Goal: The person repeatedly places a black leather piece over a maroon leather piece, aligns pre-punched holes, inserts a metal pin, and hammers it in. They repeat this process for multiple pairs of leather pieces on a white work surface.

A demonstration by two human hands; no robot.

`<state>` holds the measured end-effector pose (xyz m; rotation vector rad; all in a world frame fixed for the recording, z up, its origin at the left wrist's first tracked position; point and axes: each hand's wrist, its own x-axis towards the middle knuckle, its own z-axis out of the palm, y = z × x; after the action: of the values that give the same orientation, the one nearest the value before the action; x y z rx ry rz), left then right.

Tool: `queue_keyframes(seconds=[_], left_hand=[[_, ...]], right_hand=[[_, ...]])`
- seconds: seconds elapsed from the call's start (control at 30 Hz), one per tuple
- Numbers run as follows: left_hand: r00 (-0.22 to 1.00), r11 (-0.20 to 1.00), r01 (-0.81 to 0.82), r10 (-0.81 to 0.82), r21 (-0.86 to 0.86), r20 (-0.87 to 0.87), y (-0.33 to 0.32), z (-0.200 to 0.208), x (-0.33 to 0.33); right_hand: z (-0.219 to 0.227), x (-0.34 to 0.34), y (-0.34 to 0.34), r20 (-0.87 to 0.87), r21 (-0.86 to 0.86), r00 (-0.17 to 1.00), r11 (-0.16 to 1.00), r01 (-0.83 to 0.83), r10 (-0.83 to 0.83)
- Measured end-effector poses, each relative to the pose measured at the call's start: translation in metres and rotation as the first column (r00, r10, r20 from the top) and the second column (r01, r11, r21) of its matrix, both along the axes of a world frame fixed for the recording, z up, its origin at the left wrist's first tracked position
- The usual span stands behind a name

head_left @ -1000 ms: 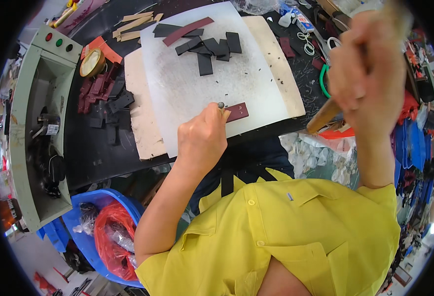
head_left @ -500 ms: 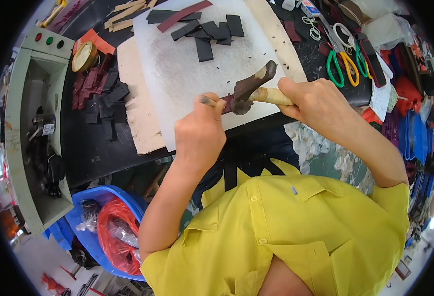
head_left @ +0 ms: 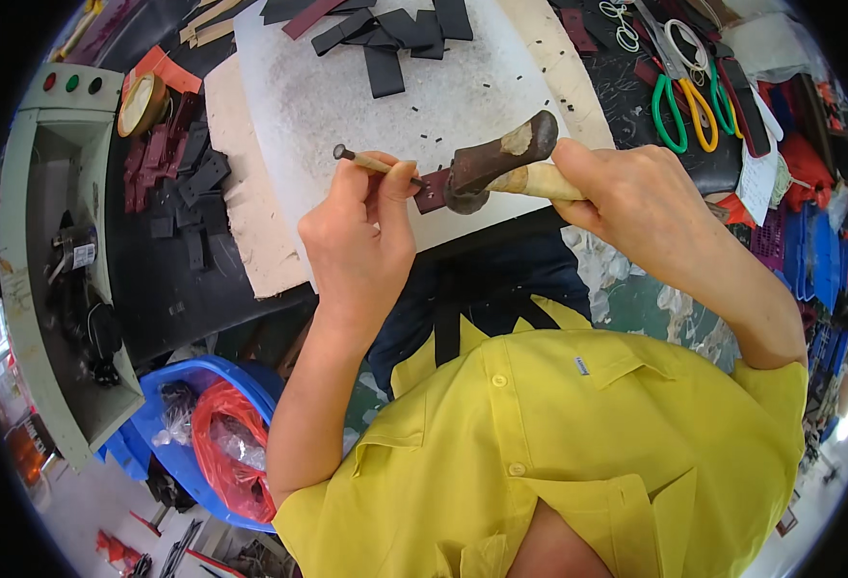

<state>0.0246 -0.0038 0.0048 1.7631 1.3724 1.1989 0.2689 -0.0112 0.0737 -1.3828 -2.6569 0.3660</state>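
Note:
My left hand (head_left: 355, 241) pinches a thin rod-like punch (head_left: 359, 160) between thumb and fingers. The tool leans over, its round struck end up to the left and its tip just above a small maroon leather piece (head_left: 429, 197). Small holes show in that piece, which lies at the near edge of a white cutting board (head_left: 294, 116). My right hand (head_left: 626, 197) is closed round the pale wrapped handle of a hammer (head_left: 487, 166). The dark hammer head lies over the right part of the leather piece and hides it.
Black strips (head_left: 383, 69) and a long maroon strip (head_left: 310, 15) lie on the board's far part. Piles of maroon pieces (head_left: 159, 159) and black pieces (head_left: 202, 183) sit left, beside a round bowl (head_left: 142, 104). Scissors (head_left: 684, 91) lie right. A blue tub (head_left: 169, 438) stands below.
The punch has tipped from pointing mostly toward me to lying slanted, and its tip now shows by the leather. The hammer head has turned flatter. The whole view has shifted slightly.

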Motion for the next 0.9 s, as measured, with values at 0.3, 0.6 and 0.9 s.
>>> queue_keyframes(seconds=[0.3,0.6,0.9], left_hand=[[0.948,0.961,0.086,0.002,0.262,-0.317,0.001,0.006,0.005],[0.906,0.958,0.100,0.023,0.267,-0.423,0.001,0.011,0.010],[0.849,0.939,0.128,0.063,0.320,-0.525,-0.010,0.005,0.012]], right_hand=[[0.008,0.006,0.013,-0.072,0.030,0.997,0.999,0.026,-0.024],[0.080,-0.006,0.034,-0.660,0.307,0.745,0.939,0.154,0.094],[-0.023,0.112,0.050,0.011,0.439,0.764,0.690,0.576,-0.645]])
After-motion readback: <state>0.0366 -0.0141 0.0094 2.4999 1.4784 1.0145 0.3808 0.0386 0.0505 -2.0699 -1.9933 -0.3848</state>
